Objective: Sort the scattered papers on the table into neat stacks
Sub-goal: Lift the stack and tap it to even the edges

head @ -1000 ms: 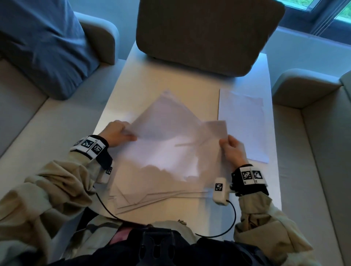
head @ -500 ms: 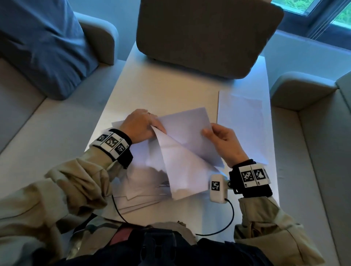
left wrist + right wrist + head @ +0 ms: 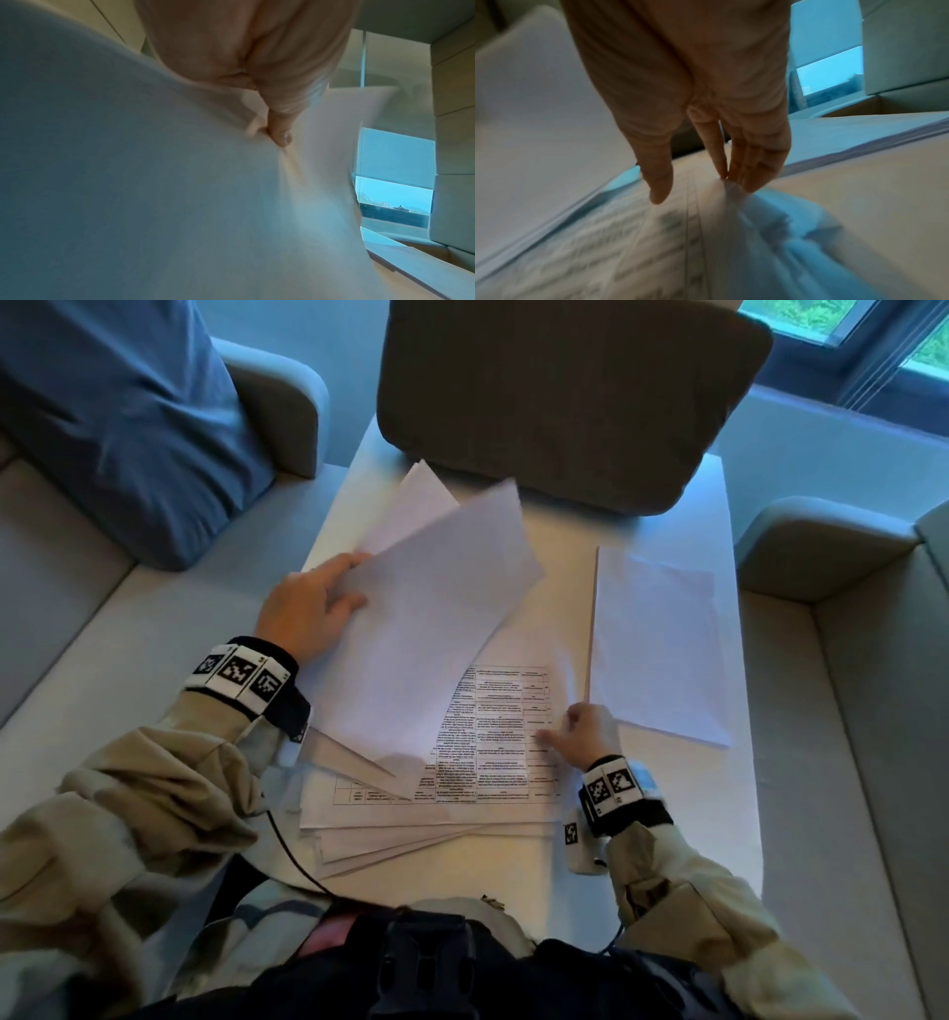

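My left hand [image 3: 328, 603] pinches the edge of a few blank white sheets [image 3: 436, 618] and holds them lifted and tilted over the table's far left. In the left wrist view the thumb [image 3: 280, 134] presses into that paper [image 3: 128, 182]. My right hand [image 3: 562, 731] rests straight fingertips [image 3: 731, 174] on the right edge of a printed sheet with a table [image 3: 493, 737]. That sheet tops a loosely fanned pile [image 3: 411, 839] at the near middle. A neat stack of white sheets [image 3: 657, 639] lies to the right of it.
The white table [image 3: 565, 588] is narrow, with grey sofa seats on both sides. A brown cushion [image 3: 565, 392] stands at its far end and a blue cushion [image 3: 118, 418] lies on the left sofa. A cable [image 3: 292, 855] hangs at the near edge.
My right hand let go of the lifted sheets and dropped onto the printed sheet. My left hand carried the blank sheets up and to the far left, uncovering the printed page.
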A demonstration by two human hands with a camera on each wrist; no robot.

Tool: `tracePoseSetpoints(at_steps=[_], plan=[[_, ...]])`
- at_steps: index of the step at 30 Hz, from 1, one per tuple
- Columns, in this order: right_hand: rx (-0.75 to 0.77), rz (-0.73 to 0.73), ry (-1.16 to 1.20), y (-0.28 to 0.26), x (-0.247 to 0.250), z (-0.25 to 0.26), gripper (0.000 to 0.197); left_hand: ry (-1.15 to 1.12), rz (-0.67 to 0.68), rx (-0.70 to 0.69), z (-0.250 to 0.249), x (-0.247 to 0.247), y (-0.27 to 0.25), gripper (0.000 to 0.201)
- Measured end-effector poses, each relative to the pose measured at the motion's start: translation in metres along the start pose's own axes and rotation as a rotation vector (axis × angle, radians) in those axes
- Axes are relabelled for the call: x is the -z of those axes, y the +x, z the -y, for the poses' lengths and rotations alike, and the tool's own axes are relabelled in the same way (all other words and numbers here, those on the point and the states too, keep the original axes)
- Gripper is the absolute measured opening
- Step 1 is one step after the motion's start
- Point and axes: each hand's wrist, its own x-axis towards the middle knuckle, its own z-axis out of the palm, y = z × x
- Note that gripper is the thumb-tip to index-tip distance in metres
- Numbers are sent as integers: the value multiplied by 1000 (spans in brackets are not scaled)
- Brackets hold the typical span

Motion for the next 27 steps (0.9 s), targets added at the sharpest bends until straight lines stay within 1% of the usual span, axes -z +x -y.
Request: tracePoseSetpoints(at_steps=[2, 3, 4, 6, 7, 9, 10, 11, 13, 15, 16, 18, 19, 21, 23, 25, 26, 27], plan=[[-27, -53, -23, 0, -6, 4, 71, 7, -13, 19, 0, -2, -1, 47], [-40, -82, -10, -2, -9, 7, 77, 9, -19, 23, 0, -3, -1, 48], [-42, -106, -12, -2, -10, 8, 77, 16, -20, 28, -1, -3, -2, 48], [-29, -120, -55, -7, -11, 12, 70, 26, -16, 26, -2, -4, -2, 47], [-28, -125, -62, -8, -12, 13, 72, 25, -14, 25, -2, -5, -2, 47], [-54, -142, -20, -8, -11, 14, 87, 27, -13, 29, -3, -5, -2, 46], [-55, -162, -4, -8, -12, 14, 92, 32, -12, 31, -4, -5, -2, 46], [-40, -188, -20, -9, -12, 15, 93, 35, -11, 31, -3, -6, -1, 46], [22, -233, -114, -12, -15, 17, 85, 37, -3, 37, -2, -7, 0, 46], [109, -263, -136, -12, -18, 19, 65, 49, 2, 40, -1, -8, 1, 46], [160, -242, -81, -11, -19, 19, 51, 55, 3, 43, -1, -8, 1, 47], [243, -147, 51, -11, -16, 19, 23, 64, -8, 60, -1, -8, 2, 47], [266, -98, 91, -11, -12, 18, 14, 64, -24, 74, 0, -7, 3, 47], [290, -62, 149, -13, -2, 17, 7, 52, -75, 110, 5, -3, 6, 49], [296, -78, 215, -18, 15, 16, 9, 39, -136, 138, 11, 5, 9, 52], [332, -129, 268, -21, 35, 17, 17, 17, -200, 166, 14, 15, 13, 55], [369, -180, 275, -23, 45, 17, 18, 8, -232, 192, 14, 21, 15, 57], [402, -234, 271, -24, 56, 18, 13, 8, -259, 214, 13, 26, 17, 58]])
